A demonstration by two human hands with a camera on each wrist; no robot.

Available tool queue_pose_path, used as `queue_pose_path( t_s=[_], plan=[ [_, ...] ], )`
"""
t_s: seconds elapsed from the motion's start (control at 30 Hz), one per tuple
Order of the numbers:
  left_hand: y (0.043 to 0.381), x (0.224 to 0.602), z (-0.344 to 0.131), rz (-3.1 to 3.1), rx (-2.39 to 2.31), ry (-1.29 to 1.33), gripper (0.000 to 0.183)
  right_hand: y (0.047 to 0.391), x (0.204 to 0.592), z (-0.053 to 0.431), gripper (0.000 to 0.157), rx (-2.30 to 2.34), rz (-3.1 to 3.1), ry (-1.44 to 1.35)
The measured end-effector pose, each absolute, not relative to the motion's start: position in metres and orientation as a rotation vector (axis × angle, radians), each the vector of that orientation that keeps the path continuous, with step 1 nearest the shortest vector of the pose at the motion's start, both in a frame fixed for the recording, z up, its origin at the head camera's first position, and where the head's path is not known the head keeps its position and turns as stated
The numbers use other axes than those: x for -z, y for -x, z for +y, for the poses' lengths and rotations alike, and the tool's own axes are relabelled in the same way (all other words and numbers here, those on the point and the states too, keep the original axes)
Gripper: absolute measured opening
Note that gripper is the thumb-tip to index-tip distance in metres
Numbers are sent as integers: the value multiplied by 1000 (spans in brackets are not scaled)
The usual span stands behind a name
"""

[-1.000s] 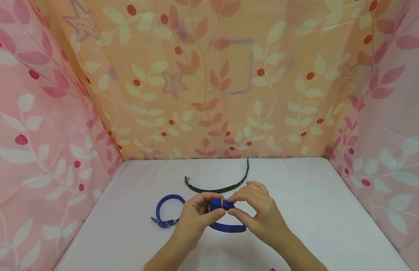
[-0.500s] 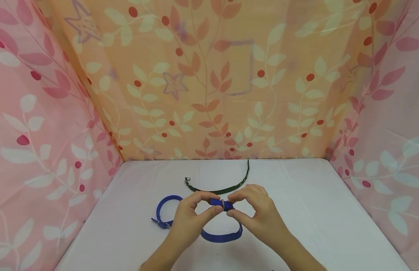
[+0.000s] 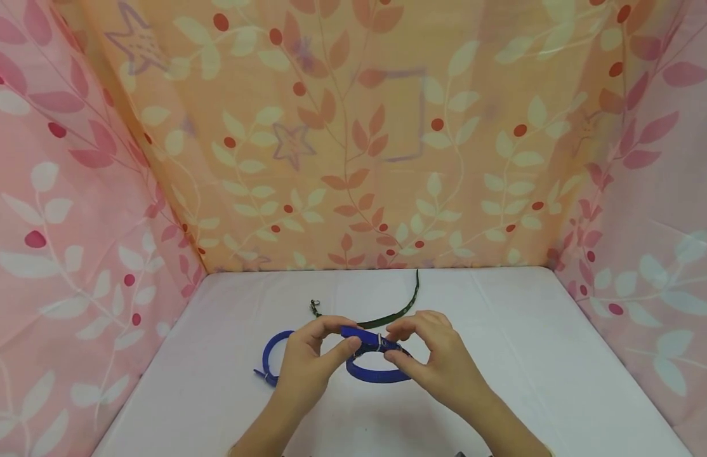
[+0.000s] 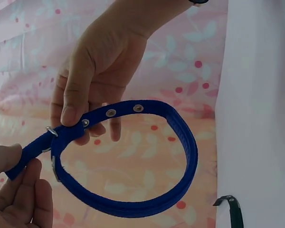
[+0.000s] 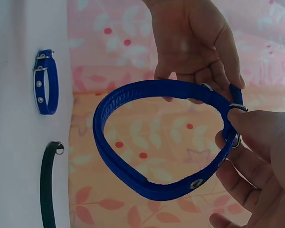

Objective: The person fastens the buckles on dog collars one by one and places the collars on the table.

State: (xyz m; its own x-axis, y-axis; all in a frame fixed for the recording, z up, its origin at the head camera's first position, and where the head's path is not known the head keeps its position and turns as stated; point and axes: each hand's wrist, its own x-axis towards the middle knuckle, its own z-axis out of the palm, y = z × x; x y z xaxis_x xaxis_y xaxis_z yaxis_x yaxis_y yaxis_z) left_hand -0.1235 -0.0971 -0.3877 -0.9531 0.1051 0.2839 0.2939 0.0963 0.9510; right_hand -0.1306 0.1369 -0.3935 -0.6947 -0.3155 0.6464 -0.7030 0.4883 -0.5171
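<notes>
A blue collar (image 3: 382,376), looped round with metal eyelets, is up in both hands above the table. My left hand (image 3: 308,355) pinches its strap end between thumb and fingers, left of the metal hardware. Close to the buckle, my right hand (image 3: 439,352) grips the band. In the left wrist view the strap end passes through a metal loop (image 4: 52,131), and eyelets show along the band (image 4: 126,109). A metal ring (image 5: 236,141) hangs by the right fingertips in the right wrist view.
Another blue collar (image 3: 266,353), buckled into a ring, lies on the white table (image 3: 513,343) behind the left hand, partly hidden. Farther back lies a dark green collar (image 3: 393,318) with a metal clasp (image 3: 315,304). Patterned cloth walls (image 3: 353,127) enclose the back and sides.
My left hand has moved left with the strap end, and more of it now shows past the hardware. The hanging loop dipped, then rose. My right hand has barely moved.
</notes>
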Motion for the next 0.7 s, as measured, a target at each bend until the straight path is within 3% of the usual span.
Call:
queue_pose_path(
  t_s=[0.53,0.7],
  plan=[
    [121,381,-99,-1955,2140,312,26,129,395,133,31,-1184,-2241,-733],
    [122,391,-92,-2019,2052,388,38,126,394,132,26,-1330,-2212,-688]
  ],
)
